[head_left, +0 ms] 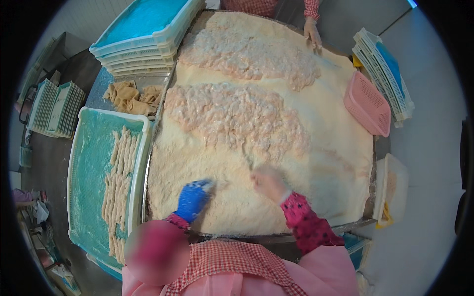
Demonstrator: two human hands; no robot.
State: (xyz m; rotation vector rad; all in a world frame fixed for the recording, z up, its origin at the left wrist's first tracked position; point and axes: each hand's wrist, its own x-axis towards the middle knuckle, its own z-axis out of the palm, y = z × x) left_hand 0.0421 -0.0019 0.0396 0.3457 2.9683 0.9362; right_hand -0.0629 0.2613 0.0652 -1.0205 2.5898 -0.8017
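My left hand (193, 200), in a blue glove dusted with crumbs at the fingertips, is low over a wide bed of pale breadcrumbs (237, 217). Motion smears its fingers, so their closure cannot be told. To its right, my bare right hand (269, 182) is at the near edge of a wet, pinkish heap of raw meat pieces (237, 111). Its fingers look pinched together; what they hold, if anything, is blurred. Left of the crumb bed, several long crumb-coated strips (118, 172) lie side by side in a white tray lined with teal sheeting (89, 172).
A second meat heap (247, 54) lies farther back. Another person's hand (312, 32) rests at the far edge. Stacked trays (138, 44) and brown crumpled cloths (131, 96) are at left. A pink basket (368, 103), more trays (382, 74) and a white tub (391, 187) line the right.
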